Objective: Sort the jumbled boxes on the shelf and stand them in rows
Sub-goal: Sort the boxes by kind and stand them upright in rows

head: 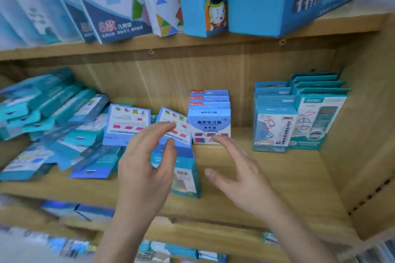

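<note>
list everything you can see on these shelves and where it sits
top-shelf boxes: several, blue and white, leaning on the upper shelf
wooden shelf: one, light brown, middle
jumbled boxes: many, teal and blue, heaped at left
leaning boxes: two, blue and white, centre
centre row: four, light blue and white, upright one behind another
right rows: two rows, teal and blue, upright at right end
flat box: one, teal, lying near the front edge
lower-shelf boxes: blurred, count unclear, blue, below
left hand: open, holding nothing
right hand: open, holding nothing
</note>
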Demonstrator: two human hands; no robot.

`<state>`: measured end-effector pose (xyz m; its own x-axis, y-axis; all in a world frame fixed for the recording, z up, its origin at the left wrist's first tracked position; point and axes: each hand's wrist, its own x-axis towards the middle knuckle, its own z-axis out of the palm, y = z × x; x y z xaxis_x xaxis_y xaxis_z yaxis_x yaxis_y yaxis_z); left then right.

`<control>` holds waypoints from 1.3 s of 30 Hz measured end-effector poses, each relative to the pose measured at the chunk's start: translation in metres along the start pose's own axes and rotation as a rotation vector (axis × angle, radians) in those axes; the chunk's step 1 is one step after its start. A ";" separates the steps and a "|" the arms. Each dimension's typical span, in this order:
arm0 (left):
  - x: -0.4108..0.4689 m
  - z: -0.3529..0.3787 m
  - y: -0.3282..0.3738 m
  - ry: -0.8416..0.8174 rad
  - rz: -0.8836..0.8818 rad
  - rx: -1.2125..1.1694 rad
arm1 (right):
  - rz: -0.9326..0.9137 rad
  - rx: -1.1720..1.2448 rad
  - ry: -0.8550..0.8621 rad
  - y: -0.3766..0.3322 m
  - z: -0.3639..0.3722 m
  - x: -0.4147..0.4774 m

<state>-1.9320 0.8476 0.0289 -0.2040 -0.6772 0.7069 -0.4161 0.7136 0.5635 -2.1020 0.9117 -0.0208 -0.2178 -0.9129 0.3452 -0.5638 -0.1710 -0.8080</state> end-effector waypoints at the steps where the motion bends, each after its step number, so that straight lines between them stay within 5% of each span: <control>1: -0.005 -0.012 -0.013 0.038 -0.045 0.027 | 0.020 0.025 -0.056 -0.002 0.012 0.000; 7: -0.042 -0.045 -0.077 -0.083 -0.445 -0.060 | 0.150 0.246 -0.185 -0.009 0.066 0.010; 12: -0.058 -0.039 -0.085 -0.459 -0.435 -0.220 | 0.246 0.514 0.071 -0.016 0.085 0.009; 15: -0.053 -0.042 -0.097 -0.476 -0.412 -0.240 | 0.444 0.635 0.373 -0.015 0.084 0.006; 19: -0.013 -0.042 -0.113 -0.352 0.027 0.111 | 0.612 0.657 0.706 -0.007 0.074 0.007; 23: 0.032 -0.017 -0.110 -0.633 0.255 0.447 | 0.640 0.642 0.838 0.003 0.066 0.009; 26: 0.046 0.007 -0.121 -0.749 0.236 0.675 | 0.718 0.498 0.829 0.016 0.061 0.008; 30: 0.045 0.022 -0.143 -0.709 0.198 0.710 | 0.842 0.039 0.584 0.033 0.047 0.001; 36: 0.066 -0.004 -0.140 -0.314 0.271 0.415 | 0.733 -0.592 0.360 0.036 0.031 -0.013; 39: 0.078 -0.031 -0.119 -0.155 0.182 0.314 | 0.513 -0.601 0.298 0.020 0.037 -0.012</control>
<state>-1.8711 0.7154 0.0309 -0.4213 -0.5808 0.6966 -0.6065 0.7514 0.2597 -2.0813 0.9058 -0.0583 -0.7164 -0.6728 0.1848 -0.6471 0.5416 -0.5365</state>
